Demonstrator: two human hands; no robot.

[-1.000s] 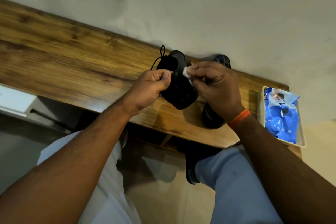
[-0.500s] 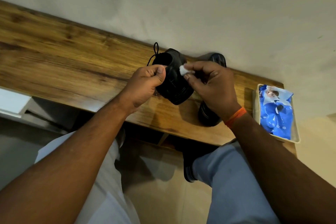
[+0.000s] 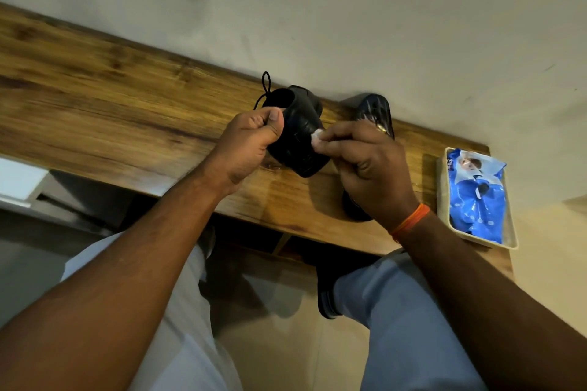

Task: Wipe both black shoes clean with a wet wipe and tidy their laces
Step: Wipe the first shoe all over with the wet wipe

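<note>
My left hand (image 3: 254,140) grips the rim of a black shoe (image 3: 300,133) and holds it tilted above the wooden shelf (image 3: 127,111). A loose black lace (image 3: 265,86) sticks up from its far end. My right hand (image 3: 365,165) pinches a small white wet wipe (image 3: 316,137) against the shoe's side. The second black shoe (image 3: 376,111) lies on the shelf behind my right hand, mostly hidden by it.
A white tray (image 3: 511,232) at the shelf's right end holds a blue wet wipe pack (image 3: 476,197). The wall runs right behind the shelf. My knees and one dark shoe on my foot (image 3: 327,298) are below the shelf edge. A white object (image 3: 19,181) sits low at the left.
My right hand has slid the wipe down along the shoe's side, toward its sole edge. My left hand keeps its grip on the shoe.
</note>
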